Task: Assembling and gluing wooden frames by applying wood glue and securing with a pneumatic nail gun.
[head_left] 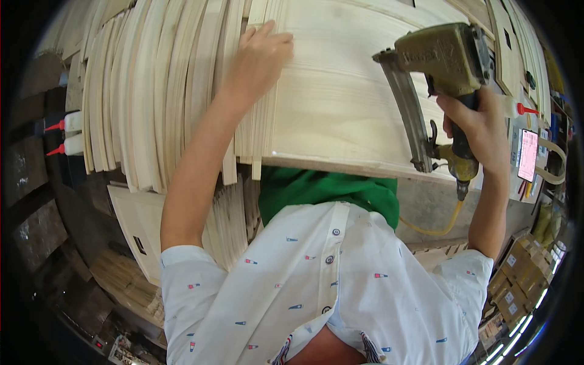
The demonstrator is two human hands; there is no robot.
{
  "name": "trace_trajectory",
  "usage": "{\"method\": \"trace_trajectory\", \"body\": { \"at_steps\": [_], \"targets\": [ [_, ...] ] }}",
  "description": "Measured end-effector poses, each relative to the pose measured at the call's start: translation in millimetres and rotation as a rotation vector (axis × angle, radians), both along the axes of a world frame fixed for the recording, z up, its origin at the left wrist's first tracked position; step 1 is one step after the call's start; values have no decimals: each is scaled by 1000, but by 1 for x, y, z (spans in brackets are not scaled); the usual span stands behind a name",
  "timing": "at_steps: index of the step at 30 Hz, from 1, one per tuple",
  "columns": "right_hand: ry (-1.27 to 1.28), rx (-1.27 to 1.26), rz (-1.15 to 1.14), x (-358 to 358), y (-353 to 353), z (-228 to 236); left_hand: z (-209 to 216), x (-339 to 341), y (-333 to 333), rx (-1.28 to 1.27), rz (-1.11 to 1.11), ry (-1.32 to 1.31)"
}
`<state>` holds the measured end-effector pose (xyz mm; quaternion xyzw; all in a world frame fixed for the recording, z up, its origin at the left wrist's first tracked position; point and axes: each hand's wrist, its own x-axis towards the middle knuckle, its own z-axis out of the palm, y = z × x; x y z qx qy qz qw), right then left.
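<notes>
1. Between the left hand (261, 58) and the nail gun (441, 79), the wooden panel (340, 91) lies bare.
2. Left of the left hand, stacked wooden slats (146, 91) crowd close.
3. Right of the nail gun, more boards (517, 48) stand near.

The person wears a white short-sleeved shirt (340, 286) scattered with tiny red and blue marks and closed by a row of small dark buttons running along its placket. Above the shirt's top edge a band of green cloth (328, 191) shows — plain, creased, no pattern. Both forearms are bare from the shirt's sleeve hems outward. The left hand (258, 58) and the right hand (480, 131) are bare too — no gloves, rings or watch to be seen.
</notes>
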<state>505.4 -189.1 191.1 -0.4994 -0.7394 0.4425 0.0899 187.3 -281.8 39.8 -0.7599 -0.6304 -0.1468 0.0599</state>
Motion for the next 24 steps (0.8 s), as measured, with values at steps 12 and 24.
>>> {"method": "trace_trajectory", "body": {
  "at_steps": [12, 24],
  "targets": [
    [83, 71, -57, -28, 15, 16, -9, -12, -12, 114, 346, -391],
    [-94, 143, 149, -172, 86, 34, -22, -6, -10, 202, 391, -171]
  ]
}}
